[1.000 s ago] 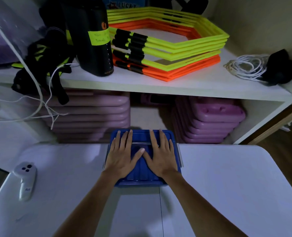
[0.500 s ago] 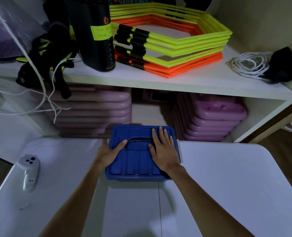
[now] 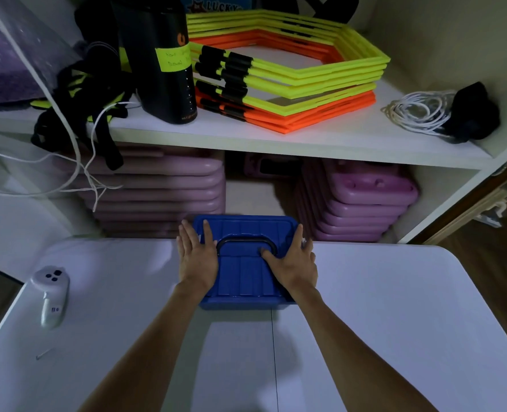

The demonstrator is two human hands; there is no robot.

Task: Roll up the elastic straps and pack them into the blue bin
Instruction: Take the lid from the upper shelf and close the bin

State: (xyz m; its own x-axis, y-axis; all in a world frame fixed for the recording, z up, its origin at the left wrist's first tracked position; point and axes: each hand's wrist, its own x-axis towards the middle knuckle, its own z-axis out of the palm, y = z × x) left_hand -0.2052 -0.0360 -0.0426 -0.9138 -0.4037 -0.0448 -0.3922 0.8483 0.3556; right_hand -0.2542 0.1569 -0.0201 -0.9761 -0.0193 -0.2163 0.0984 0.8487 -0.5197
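The blue bin (image 3: 246,230) stands at the far edge of the white table (image 3: 395,307) with its lid on and a black handle (image 3: 242,239) lying flat on top. My left hand (image 3: 197,260) lies flat on the lid's left side, its fingers reaching the left edge. On the right side rests my right hand (image 3: 292,263), fingers along the right edge and thumb touching the handle. A tangle of black and yellow straps (image 3: 77,96) hangs off the left of the upper shelf. What the bin holds is hidden.
A white controller (image 3: 51,292) lies on the table's left. The shelf holds a black cylinder (image 3: 163,55), stacked yellow and orange hexagon rings (image 3: 291,72) and a coiled white cord (image 3: 418,111). Purple stacks (image 3: 356,203) fill the space below. White cords (image 3: 77,173) dangle at left.
My hands have spread apart from the middle of the lid. The left went to the bin's left edge and then onto the lid's left side. The right slid toward the right edge.
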